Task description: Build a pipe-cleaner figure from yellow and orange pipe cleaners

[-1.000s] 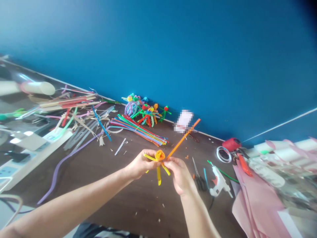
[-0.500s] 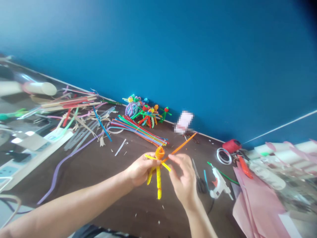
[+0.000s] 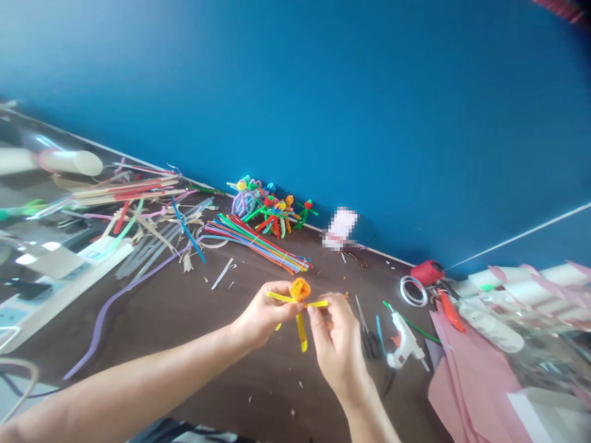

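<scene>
Over the table, my left hand (image 3: 265, 314) is closed around the middle of a small pipe cleaner figure (image 3: 300, 289). The figure has a coiled orange head, yellow arms stretched to both sides and yellow legs hanging down; one leg is mostly behind my left fingers. My right hand (image 3: 339, 335) is closed at the figure's right side, thumb and forefinger by the yellow arm. A bit of orange pipe cleaner (image 3: 329, 319) shows between its fingers, the rest hidden.
A bundle of coloured pipe cleaners (image 3: 258, 244) lies ahead, with several finished figures (image 3: 277, 212) behind. On the right are scissors (image 3: 367, 329), a white glue gun (image 3: 406, 341), a tape roll (image 3: 414, 291) and pink sheets (image 3: 466, 369). Loose strips and a power strip (image 3: 69, 289) crowd the left.
The long orange pipe cleaner that stuck out up and right no longer shows; only a bit remains visible at my right fingers. The figure's head has tipped toward me and its right arm lies more level.
</scene>
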`<state>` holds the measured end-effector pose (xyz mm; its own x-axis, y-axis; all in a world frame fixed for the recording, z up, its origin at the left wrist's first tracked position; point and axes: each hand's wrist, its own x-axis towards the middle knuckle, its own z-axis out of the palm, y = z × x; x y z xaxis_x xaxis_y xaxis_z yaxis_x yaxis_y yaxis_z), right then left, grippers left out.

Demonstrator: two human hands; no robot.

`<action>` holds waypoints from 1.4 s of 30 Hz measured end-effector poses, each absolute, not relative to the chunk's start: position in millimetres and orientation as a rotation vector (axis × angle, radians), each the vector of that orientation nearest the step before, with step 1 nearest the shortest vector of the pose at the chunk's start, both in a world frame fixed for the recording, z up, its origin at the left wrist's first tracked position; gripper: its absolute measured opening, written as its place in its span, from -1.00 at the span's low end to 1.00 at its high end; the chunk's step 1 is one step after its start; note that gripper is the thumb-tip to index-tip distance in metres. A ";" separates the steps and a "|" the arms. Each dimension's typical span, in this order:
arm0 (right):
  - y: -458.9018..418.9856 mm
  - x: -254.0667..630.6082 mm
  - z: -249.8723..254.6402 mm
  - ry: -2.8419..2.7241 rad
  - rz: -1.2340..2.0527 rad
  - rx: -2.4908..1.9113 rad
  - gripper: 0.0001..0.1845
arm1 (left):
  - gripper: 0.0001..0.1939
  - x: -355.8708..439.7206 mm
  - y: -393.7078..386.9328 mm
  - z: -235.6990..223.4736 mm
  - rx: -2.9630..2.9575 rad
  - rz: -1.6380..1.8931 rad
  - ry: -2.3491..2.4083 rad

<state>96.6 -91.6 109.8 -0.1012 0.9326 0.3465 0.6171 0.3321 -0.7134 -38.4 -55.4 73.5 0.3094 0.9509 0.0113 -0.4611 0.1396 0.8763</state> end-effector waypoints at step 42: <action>-87.8 101.7 70.3 -1.598 1.056 -1.432 -0.75 | -0.79 -31.0 -43.7 47.6 0.704 1.033 0.945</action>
<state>101.7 -87.8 70.3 -0.1108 0.9938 -0.0026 0.3922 0.0414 -0.9190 -31.0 -43.7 47.6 0.2053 0.9290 -0.3079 -0.3889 0.3661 0.8454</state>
